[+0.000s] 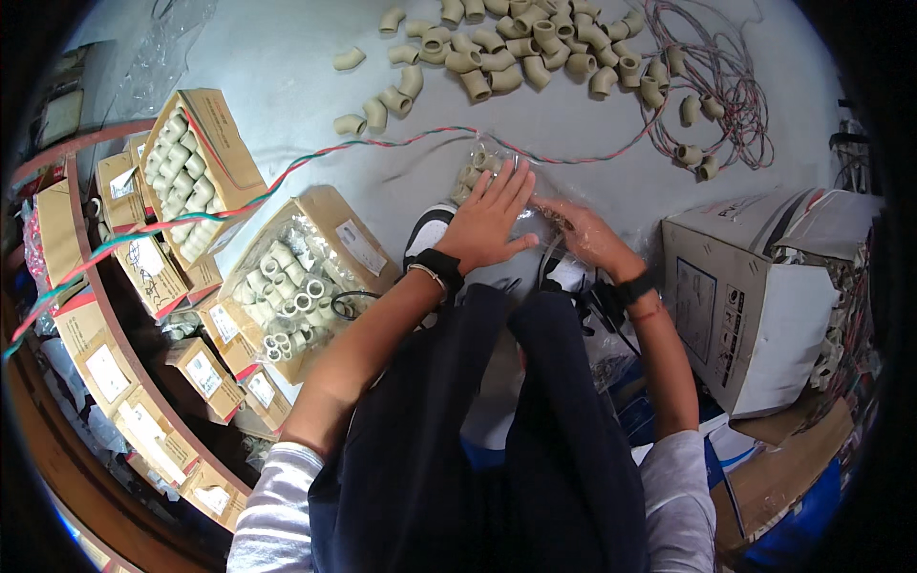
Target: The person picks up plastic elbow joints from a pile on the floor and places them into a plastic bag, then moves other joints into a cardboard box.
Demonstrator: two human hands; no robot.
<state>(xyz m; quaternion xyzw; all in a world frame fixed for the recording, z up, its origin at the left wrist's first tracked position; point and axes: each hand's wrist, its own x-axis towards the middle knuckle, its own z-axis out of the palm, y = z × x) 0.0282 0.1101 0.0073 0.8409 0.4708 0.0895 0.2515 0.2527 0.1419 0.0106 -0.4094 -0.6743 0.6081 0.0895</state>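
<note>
A clear plastic bag with several beige pipe fittings inside lies on the floor in front of my feet. My left hand rests flat over the bag, palm down, fingers stretched and pointing away from me. Just to its right, my right hand has its fingers curled around gathered plastic at the bag's near end. Beneath the hands, the shoes are partly covered. The left palm hides part of the bag.
Loose beige elbow fittings spread across the far floor. A red-green twisted wire runs across to a tangled coil. Open cartons of fittings stand left, beside a shelf of boxes. A large carton stands right.
</note>
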